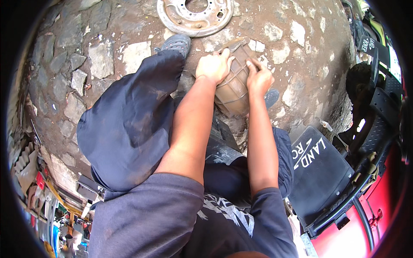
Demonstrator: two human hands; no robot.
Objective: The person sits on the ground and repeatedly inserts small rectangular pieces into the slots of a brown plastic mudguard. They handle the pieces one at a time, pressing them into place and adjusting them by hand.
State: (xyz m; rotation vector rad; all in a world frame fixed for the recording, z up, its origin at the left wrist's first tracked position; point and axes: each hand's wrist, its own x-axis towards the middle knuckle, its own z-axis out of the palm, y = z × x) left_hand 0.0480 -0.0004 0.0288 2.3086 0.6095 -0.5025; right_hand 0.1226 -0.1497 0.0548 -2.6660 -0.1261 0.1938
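Both hands have the case [234,90] in a grasp: left hand [214,66] on one long side, right hand [260,81] on the other, right thumb on the ribbed face (finger placement beneath is hidden). The case lies directly between them, its long axis running roughly toward the disc [180,25]. The left hand is nearer the disc. Position: case on the wearer's side of the disc, right of its centre; ground contact cannot be confirmed. Condition: brown, boxy, soiled-looking, raised ribs crossing gridwise. One shoe [177,44] sits just beside the disc.
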